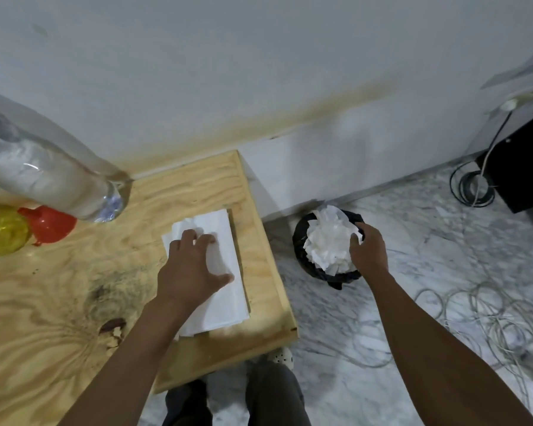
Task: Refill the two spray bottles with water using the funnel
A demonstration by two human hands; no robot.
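A plywood table (59, 302) stands against a stained white wall (259, 56), with marble floor (413, 241) to its right. At nine o'clock in my view, at the table's left edge, sits the one spray bottle (0, 232) I can see, yellow, with a red part (48, 224) touching it that could be its spray head or the funnel; I cannot tell which. Just behind them, at ten o'clock, looms a big clear water bottle (50, 167). The second spray bottle is out of view. The left hand (191, 265) lies spread and flat on a stack of white paper towels (225, 290) near the table's right edge. The right hand (370, 253) hangs over the bin (299, 241) at three o'clock, against the crumpled paper (326, 241) heaped in it; whether it grips any I cannot tell. The risks I see: the bin is heaped high, so a wad could roll out onto the floor; the towel stack sits close to the table edge, and a push could slide it off; and a careless reach back towards nine o'clock could knock the tall water bottle onto the spray bottle. Loose cables (474, 309) on the floor are a trip hazard if water gets there.
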